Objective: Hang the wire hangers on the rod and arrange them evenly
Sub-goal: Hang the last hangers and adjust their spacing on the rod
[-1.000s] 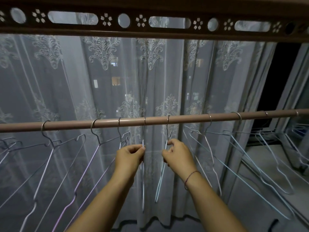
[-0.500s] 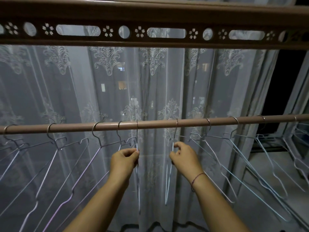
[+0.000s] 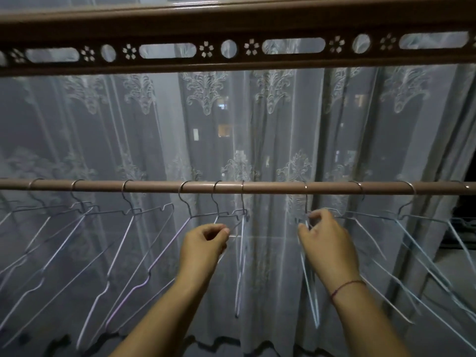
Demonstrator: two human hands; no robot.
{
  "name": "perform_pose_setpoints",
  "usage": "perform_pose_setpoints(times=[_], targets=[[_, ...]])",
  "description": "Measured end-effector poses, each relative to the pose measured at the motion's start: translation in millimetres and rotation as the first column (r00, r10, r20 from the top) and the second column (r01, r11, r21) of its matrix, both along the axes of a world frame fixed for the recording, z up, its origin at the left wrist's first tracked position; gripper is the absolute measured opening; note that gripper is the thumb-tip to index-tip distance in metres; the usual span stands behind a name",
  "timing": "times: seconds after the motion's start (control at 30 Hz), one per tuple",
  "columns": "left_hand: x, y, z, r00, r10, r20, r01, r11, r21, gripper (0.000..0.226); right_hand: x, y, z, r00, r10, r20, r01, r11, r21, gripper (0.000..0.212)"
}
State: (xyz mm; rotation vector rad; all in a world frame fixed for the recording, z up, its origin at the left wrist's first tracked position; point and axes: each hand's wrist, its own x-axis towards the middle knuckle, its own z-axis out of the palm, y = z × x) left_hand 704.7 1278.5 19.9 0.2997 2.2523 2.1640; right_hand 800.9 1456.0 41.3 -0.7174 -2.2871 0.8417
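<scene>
A brown rod [image 3: 273, 188] runs level across the view with several wire hangers hooked on it. My left hand [image 3: 203, 244] pinches the shoulder wire of a hanger [image 3: 242, 199] that hangs edge-on just left of centre. My right hand [image 3: 325, 243] grips another edge-on hanger [image 3: 306, 202] just under its neck. A wide gap of bare rod lies between these two hooks. Left of my left hand hang more hangers [image 3: 128, 228], two of them close together. Further hangers [image 3: 407, 222] spread to the right.
A dark brown beam [image 3: 237, 29] with oval and flower cut-outs crosses above the rod. A sheer embroidered curtain [image 3: 206, 124] hangs right behind the hangers. A dark opening and a pale floor [image 3: 453, 274] show at the right.
My hands have drawn apart along the rod, the left hanger sliding left and the right one sliding right, so the gap between them has widened. The camera has tilted and shifted.
</scene>
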Motion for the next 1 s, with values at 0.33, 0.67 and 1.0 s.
perform_pose_setpoints(times=[0.33,0.67,1.0], targets=[[-37.6,-83.9,1.2,0.988,0.039,-0.149,-0.084,0.947,-0.311,0.02,-46.2,-87.8,-12.1,0.995,0.081,0.054,-0.078,0.996,-0.052,0.033],[-70.4,-109.5,-6.5,0.969,-0.214,-0.122,0.143,0.892,-0.428,0.024,-70.0,-126.9,-33.5,0.996,-0.091,0.005,0.09,0.979,-0.183,0.015],[-97.5,-140.0,-7.0,0.983,-0.156,-0.099,0.119,0.945,-0.304,0.022,-91.7,-147.5,-26.1,0.949,-0.294,-0.112,0.284,0.954,-0.101,0.014]])
